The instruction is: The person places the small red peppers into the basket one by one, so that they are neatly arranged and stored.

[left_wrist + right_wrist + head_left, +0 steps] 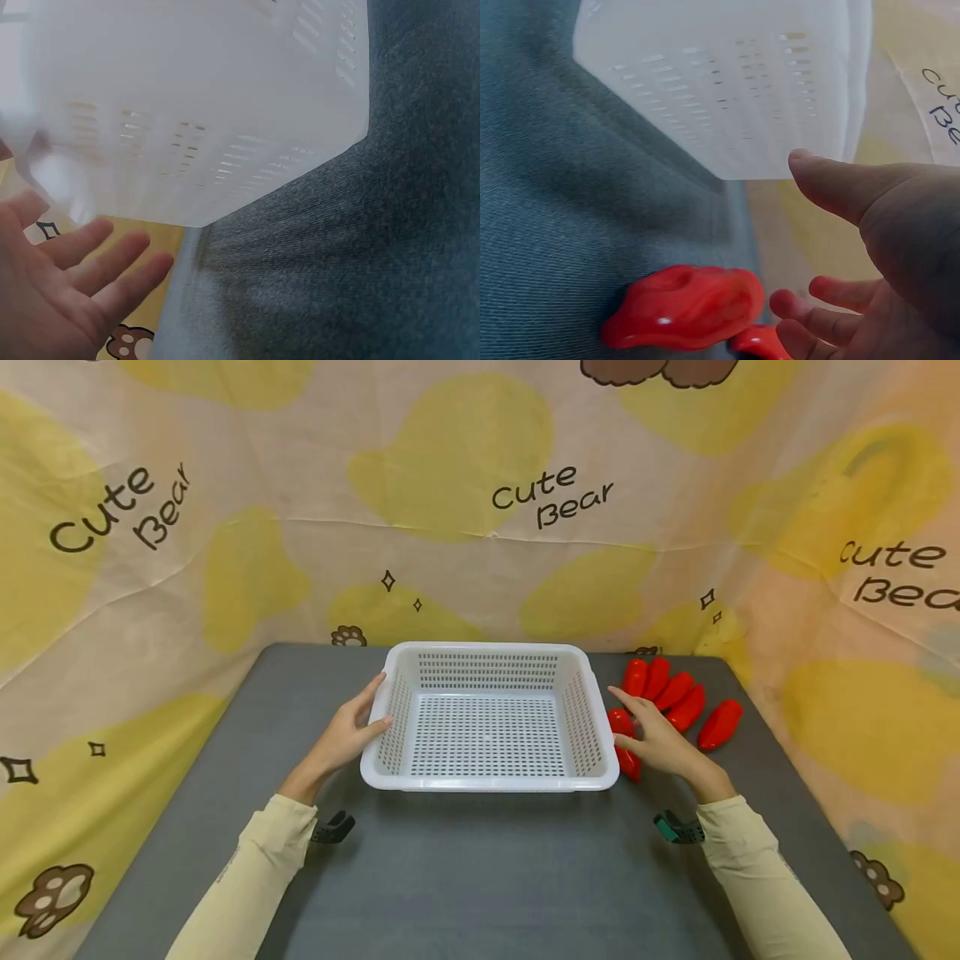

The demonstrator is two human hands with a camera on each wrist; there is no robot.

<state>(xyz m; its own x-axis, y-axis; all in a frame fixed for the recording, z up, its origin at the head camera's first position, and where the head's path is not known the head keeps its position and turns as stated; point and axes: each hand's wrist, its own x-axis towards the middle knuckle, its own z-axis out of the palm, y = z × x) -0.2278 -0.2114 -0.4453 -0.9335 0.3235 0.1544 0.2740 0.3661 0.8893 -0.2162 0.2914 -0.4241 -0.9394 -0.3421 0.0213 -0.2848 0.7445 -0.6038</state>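
A white plastic basket [487,735] with slotted walls and floor sits on the grey table, holding nothing. At its left side my left hand [348,727] has the thumb over the rim and the fingers spread; in the left wrist view several fingertips [135,244] are apart from the outer wall. My right hand [663,739] is beside the right rim, fingers extended and the thumb tip close to the rim; whether it touches is hard to tell. Below that hand in the right wrist view lies a glossy, lumpy red pepper [686,307].
Several more red peppers [675,690] are grouped at the table's back right, with one pepper [720,724] lying apart to the right. A patterned cloth [450,468] hangs behind and along both sides of the grey table [480,877].
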